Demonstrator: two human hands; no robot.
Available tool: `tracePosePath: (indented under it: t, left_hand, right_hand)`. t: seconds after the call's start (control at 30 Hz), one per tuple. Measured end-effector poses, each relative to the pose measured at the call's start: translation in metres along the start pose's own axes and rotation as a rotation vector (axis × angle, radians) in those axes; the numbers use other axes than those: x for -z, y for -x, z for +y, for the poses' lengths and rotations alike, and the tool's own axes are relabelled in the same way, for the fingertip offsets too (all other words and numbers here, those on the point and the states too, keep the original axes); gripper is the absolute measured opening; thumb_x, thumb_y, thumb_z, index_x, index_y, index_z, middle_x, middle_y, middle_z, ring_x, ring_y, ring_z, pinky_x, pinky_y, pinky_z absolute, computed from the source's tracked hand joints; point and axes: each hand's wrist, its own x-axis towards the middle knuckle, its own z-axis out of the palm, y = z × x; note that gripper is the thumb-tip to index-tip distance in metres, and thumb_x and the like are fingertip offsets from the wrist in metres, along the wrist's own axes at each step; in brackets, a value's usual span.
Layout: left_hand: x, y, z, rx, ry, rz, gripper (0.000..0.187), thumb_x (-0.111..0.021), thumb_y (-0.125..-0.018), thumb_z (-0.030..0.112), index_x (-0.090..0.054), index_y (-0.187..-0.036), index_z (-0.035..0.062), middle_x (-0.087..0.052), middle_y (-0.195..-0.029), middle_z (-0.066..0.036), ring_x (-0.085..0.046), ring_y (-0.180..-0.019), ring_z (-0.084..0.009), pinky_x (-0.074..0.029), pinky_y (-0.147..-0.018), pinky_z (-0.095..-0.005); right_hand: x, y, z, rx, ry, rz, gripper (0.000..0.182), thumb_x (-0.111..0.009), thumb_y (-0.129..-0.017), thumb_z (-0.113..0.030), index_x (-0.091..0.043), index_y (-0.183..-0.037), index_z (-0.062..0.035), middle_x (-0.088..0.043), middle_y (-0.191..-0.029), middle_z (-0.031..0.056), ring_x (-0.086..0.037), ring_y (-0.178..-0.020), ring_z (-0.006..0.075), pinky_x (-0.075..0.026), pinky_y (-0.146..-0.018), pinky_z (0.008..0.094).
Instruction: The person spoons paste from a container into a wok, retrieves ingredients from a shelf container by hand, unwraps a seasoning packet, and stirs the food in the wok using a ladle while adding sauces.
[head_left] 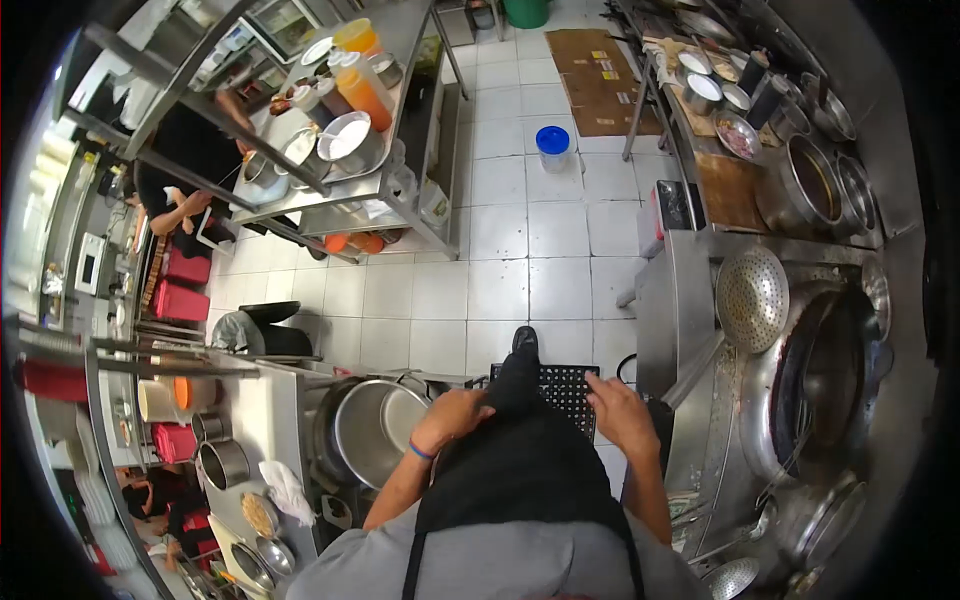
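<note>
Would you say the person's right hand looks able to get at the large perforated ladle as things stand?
Probably yes: the right hand looks empty, and the perforated ladle's handle slants down towards it, with nothing evident blocking the way.

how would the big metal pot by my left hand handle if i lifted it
The big metal pot is likely stiff, as its metal wall holds an open, round shape. It would probably be awkward one-handed, being much wider than your left hand. Its smooth, shiny inside suggests it might be slippery if wet.
</note>
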Motion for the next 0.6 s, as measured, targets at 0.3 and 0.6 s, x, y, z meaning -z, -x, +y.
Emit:
tracePosePath:
  t: [0.3, 0.6]
  left_hand:
    - [0.172, -0.188, -0.007, -0.152, 0.008, 0.245, 0.040, -0.066, -0.096, 0.032, -0.067, -0.117, -0.0020, -0.071, -0.104, -0.026, -0.067, -0.098, -0.0447, -0.054, -0.084, -0.0512]
    - [0.215, -0.329, -0.062, -0.059, -0.001, 0.060, 0.041, -0.067, -0.096, 0.034, -0.068, -0.117, -0.0011, -0.071, -0.108, -0.025, -0.067, -0.101, -0.0439, -0.054, -0.087, -0.0499]
  right_hand:
    - [0.048, -0.171, -0.012, -0.068, 0.030, 0.038, 0.037, -0.061, -0.098, -0.018, -0.063, -0.133, -0.0077, -0.067, -0.104, 0.0219, -0.065, -0.097, 0.0439, -0.053, -0.087, 0.0503]
    - [0.091, -0.341, 0.017, -0.119, -0.035, -0.038, 0.038, -0.060, -0.098, -0.018, -0.063, -0.134, -0.0060, -0.068, -0.107, 0.0224, -0.065, -0.102, 0.0428, -0.052, -0.090, 0.0499]
